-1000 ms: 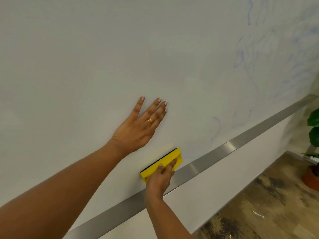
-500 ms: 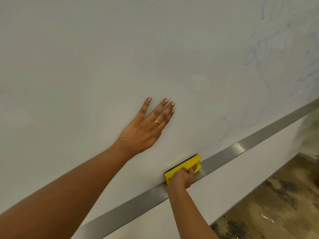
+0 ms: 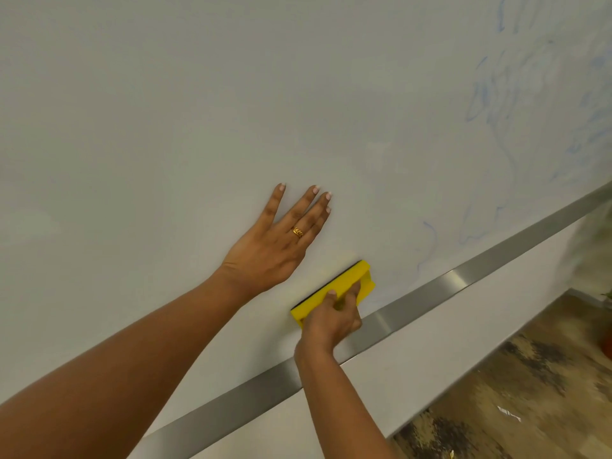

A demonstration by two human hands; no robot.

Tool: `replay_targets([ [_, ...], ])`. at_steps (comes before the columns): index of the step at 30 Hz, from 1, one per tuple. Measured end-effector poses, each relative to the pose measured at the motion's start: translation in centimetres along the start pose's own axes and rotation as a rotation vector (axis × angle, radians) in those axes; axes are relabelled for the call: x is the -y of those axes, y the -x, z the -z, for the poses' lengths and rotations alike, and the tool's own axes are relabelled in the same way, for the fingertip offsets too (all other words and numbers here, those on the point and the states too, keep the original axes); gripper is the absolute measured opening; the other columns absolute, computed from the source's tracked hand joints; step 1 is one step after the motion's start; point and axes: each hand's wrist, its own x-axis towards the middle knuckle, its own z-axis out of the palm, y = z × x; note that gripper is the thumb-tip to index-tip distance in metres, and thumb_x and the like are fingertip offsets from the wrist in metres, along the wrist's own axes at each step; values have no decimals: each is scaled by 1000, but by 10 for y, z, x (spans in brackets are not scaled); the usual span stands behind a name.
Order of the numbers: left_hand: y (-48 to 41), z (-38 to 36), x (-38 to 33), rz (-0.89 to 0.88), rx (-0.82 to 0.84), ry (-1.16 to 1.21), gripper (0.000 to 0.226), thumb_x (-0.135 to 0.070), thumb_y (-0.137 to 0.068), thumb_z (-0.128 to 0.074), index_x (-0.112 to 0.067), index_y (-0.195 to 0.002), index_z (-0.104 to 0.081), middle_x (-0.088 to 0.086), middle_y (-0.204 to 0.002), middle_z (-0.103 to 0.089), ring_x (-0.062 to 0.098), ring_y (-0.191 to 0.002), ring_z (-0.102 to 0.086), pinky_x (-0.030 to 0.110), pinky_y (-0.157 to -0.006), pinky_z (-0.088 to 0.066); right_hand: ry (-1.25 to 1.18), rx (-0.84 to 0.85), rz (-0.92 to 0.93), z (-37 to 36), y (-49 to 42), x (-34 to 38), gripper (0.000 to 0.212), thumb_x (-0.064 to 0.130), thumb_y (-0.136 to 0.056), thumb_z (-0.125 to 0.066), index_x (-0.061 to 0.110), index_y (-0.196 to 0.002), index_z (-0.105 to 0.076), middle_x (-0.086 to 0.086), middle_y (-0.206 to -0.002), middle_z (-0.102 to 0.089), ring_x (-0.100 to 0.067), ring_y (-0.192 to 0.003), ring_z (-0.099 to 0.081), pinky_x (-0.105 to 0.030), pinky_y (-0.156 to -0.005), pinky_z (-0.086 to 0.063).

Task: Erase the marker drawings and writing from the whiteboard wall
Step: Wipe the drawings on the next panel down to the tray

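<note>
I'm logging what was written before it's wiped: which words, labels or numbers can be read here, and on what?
None legible.
On the white whiteboard wall: faint blue marker traces, smeared, unreadable.
On the yellow block eraser in the right hand: no label shows.

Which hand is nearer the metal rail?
Right. The right hand, gripping the eraser, is right at the rail; the left hand lies flat on the board higher up.

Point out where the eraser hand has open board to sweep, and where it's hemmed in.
Open board runs right of the yellow eraser, above the metal strip, toward the blue streaks; also the stretch above the left hand. Tight at the eraser: the left hand lies flat just up-left, the strip just below the right hand gripping it.
</note>
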Motion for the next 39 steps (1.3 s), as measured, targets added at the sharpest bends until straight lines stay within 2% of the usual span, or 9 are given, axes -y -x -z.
replay_targets([
  [4,0,0,-1,-2,20,5,55,-17,-95,-24,-1,-148,-21,16,-155,-19,32,-143,-18,59,-112,-6,-34,102,157,-8,24,12,46,16,-96,-48,33,-138,-38,-2,-131,-32,-21,-118,-47,-35,-103,-38],
  [8,0,3,0,-6,43,27,54,-19,-99,-5,0,-146,-25,18,-154,-21,34,-142,-20,59,-111,-8,-34,207,405,-10,41,12,49,11,-95,-49,52,-118,-34,4,-133,-30,-5,-118,-41,-1,-91,-32],
  [11,0,4,0,-12,41,43,54,-19,-99,-7,0,-146,-25,18,-154,-21,34,-142,-21,59,-111,-10,-3,208,460,-8,39,6,50,14,-95,-47,55,-118,-28,6,-135,-27,1,-120,-34,7,-88,-24],
  [16,0,2,0,-4,24,58,54,-18,-96,-24,-2,-148,-21,16,-155,-19,33,-143,-18,59,-112,-7,48,126,394,1,15,-12,46,15,-97,-44,43,-129,-27,-2,-144,-23,-5,-121,-35,-13,-97,-28],
  [19,1,1,0,-4,4,43,53,-17,-96,-26,-2,-147,-23,15,-154,-21,31,-143,-19,58,-112,-8,85,45,263,8,-11,-25,47,14,-97,-43,27,-141,-31,-9,-146,-24,-21,-127,-39,-18,-96,-29],
  [23,1,0,-1,-4,0,33,53,-17,-96,-26,-2,-147,-24,15,-154,-21,31,-142,-20,58,-112,-9,106,-27,58,18,-39,-31,47,16,-99,-41,22,-144,-30,-16,-146,-26,-32,-129,-37,-33,-102,-31],
  [29,1,2,-1,-1,6,32,53,-17,-97,-26,-2,-147,-24,15,-154,-21,32,-142,-20,58,-112,-10,80,-70,-150,28,-67,-33,48,19,-100,-40,29,-145,-28,-18,-141,-32,-36,-121,-44,-40,-101,-35],
  [35,0,1,-2,-1,11,18,53,-17,-96,-26,-2,-147,-25,15,-154,-22,31,-142,-21,58,-112,-9,95,-64,-219,26,-69,-32,50,19,-99,-41,30,-145,-26,-15,-138,-41,-37,-118,-46,-44,-101,-39],
  [39,0,0,-4,5,14,28,53,-16,-96,-26,-2,-147,-24,16,-154,-22,32,-142,-21,58,-112,-9,121,-24,-273,18,-46,-27,50,16,-99,-38,26,-146,-24,-18,-141,-34,-39,-118,-46,-44,-97,-40],
])
